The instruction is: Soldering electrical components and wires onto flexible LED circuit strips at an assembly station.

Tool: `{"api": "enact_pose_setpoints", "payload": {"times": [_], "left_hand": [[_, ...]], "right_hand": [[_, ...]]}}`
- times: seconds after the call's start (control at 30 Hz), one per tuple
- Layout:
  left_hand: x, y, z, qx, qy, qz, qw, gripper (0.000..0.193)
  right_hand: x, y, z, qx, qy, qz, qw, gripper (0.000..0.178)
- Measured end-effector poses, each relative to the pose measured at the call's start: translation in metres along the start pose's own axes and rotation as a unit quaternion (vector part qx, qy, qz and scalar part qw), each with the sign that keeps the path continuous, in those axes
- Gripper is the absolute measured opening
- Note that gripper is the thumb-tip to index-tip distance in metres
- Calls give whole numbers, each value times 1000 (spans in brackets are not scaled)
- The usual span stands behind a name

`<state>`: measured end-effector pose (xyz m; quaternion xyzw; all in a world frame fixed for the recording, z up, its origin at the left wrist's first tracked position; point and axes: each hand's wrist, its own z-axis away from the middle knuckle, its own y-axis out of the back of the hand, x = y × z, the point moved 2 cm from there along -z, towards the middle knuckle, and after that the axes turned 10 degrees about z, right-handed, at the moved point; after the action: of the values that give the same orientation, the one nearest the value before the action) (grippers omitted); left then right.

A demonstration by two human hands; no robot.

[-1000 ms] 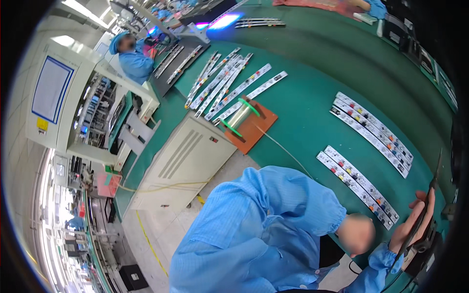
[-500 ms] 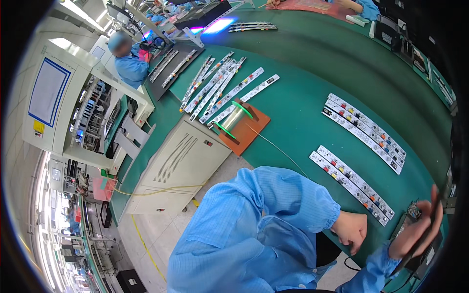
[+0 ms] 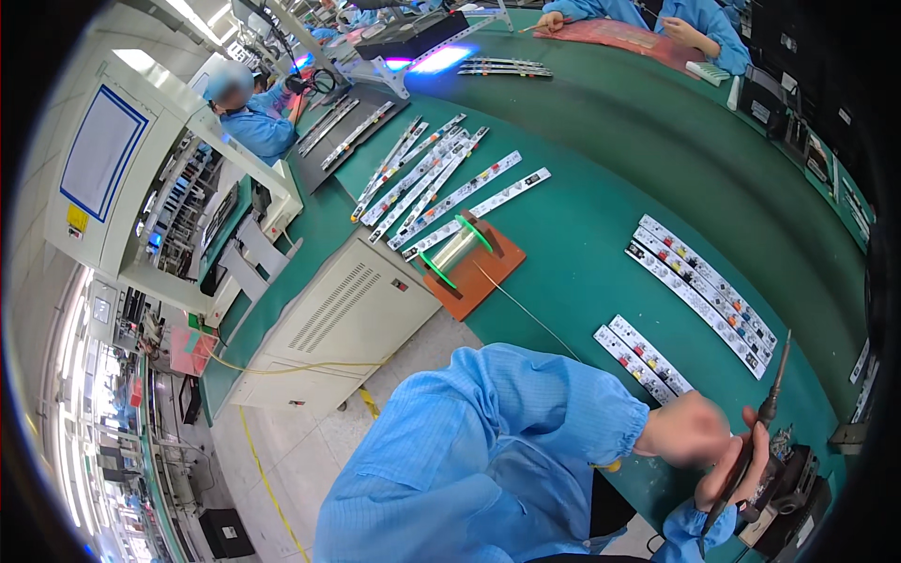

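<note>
My right hand (image 3: 737, 474) grips a soldering iron (image 3: 768, 405), its thin tip pointing up and away from me. Close beside it, my left hand (image 3: 690, 430) is curled closed; it is blurred, so what its fingers hold does not show. Solder wire (image 3: 535, 321) runs from a green-rimmed spool (image 3: 457, 251) on a brown stand (image 3: 483, 281) and passes out of sight behind my left sleeve. Two narrow white circuit boards (image 3: 643, 357) with small coloured parts lie side by side, their near ends covered by my left hand. Further off lie three similar boards (image 3: 704, 291).
More strip boards (image 3: 436, 178) lie loosely piled at the left on the green bench (image 3: 582, 235). Beside my right hand stands a dark soldering station (image 3: 798, 488). A white cabinet (image 3: 328, 319) stands at the left. Co-workers in blue sit across the bench and at far left.
My right hand has moved left and closer to my left hand, and the iron now shows clearly. My left hand has shifted slightly over the near board ends. The view has tilted a little.
</note>
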<state>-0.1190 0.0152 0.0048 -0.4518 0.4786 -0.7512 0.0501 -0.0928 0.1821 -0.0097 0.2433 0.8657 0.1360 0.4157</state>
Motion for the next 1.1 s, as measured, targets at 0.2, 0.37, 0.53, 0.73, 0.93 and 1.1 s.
{"api": "enact_pose_setpoints", "payload": {"times": [0.2,0.37,0.53,0.73,0.93,1.1], "left_hand": [[3,3,-6,43,-4,-40,998,25],[-2,9,-12,18,-9,-26,999,29],[3,1,-6,14,-38,-103,994,34],[1,3,-1,17,23,-107,994,39],[-3,7,-3,24,29,-87,996,25],[-2,7,-4,24,73,21,997,10]], "right_hand": [[2,-6,0,-13,-16,-57,998,44],[3,-7,1,-1,-32,-54,998,44],[-12,3,-3,-43,-35,-54,997,46],[-19,-9,-12,3,-19,-84,996,38],[-21,-4,-13,18,-26,-87,996,41],[-15,2,-12,34,-56,-62,996,38]]}}
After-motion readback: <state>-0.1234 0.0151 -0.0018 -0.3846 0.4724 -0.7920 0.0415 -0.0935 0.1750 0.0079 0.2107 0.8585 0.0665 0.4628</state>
